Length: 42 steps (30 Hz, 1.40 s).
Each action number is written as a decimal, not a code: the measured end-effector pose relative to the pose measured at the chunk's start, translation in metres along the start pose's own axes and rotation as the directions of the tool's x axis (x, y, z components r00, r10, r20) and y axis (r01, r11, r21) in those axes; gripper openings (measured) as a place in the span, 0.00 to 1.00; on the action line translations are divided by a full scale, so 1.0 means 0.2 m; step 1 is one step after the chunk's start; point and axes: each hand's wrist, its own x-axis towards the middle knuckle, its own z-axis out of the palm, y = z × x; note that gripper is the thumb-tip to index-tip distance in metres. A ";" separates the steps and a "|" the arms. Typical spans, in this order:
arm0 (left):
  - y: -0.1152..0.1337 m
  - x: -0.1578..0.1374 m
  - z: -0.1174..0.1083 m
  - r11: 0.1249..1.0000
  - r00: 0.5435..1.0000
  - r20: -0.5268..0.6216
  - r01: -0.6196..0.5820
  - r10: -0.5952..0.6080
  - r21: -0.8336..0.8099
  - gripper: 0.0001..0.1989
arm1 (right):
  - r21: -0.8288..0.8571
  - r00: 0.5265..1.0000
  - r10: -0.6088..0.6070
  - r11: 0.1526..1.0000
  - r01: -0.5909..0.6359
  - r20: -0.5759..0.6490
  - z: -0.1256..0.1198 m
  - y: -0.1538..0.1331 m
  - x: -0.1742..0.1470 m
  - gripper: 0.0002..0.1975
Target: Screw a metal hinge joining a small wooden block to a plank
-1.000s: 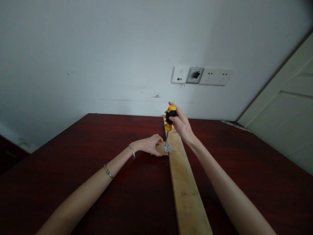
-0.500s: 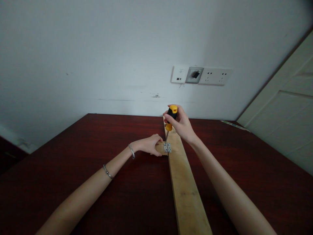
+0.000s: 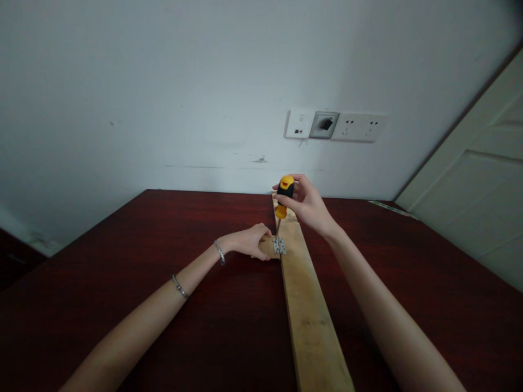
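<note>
My right hand (image 3: 306,204) is closed around the yellow and black handle of a screwdriver (image 3: 285,189). The screwdriver stands nearly upright, its shaft running down to a silver metal hinge (image 3: 280,246). That hinge bridges a long wooden board (image 3: 308,305) and a small wooden block (image 3: 267,247) at the board's left edge. My left hand (image 3: 249,242) grips the small block from the left, thumb on the near side and fingers on the far side. Whether the screwdriver tip sits in a screw is too small to tell.
The dark red tabletop (image 3: 196,326) reaches back to a pale wall (image 3: 196,92). A row of wall sockets (image 3: 355,128) with a black plug (image 3: 326,124) is above the table. A panelled door (image 3: 482,179) stands at the right, near a thin strip (image 3: 393,209) on the table.
My right hand has turned slightly, and the screwdriver handle has shifted a little to the left. My left hand, the block and the board stay in place.
</note>
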 end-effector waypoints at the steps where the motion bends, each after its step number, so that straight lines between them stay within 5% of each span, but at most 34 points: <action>1: 0.00 0.00 0.00 1.000 1.000 0.002 0.005 -0.005 0.000 0.29 | 0.002 1.000 -0.002 1.000 0.002 0.005 0.00 0.00 0.00 0.19; 10: 0.00 0.00 0.00 1.000 1.000 0.006 0.011 -0.011 -0.003 0.30 | -0.196 0.999 -0.045 0.980 0.042 -0.009 -0.01 0.03 -0.01 0.26; 22: 0.00 0.00 0.00 1.000 1.000 0.010 0.000 0.000 0.009 0.30 | 0.171 0.996 0.081 0.982 -0.085 0.032 0.01 0.08 0.01 0.23; 26: 0.00 0.00 0.00 1.000 1.000 0.007 0.009 -0.009 0.005 0.30 | 0.137 0.992 0.108 0.984 -0.116 0.059 -0.01 0.06 0.01 0.26; 42: 0.01 0.00 -0.01 1.000 1.000 0.022 0.009 -0.009 0.023 0.30 | -0.067 0.994 -0.087 0.994 0.082 -0.070 -0.02 0.02 0.01 0.19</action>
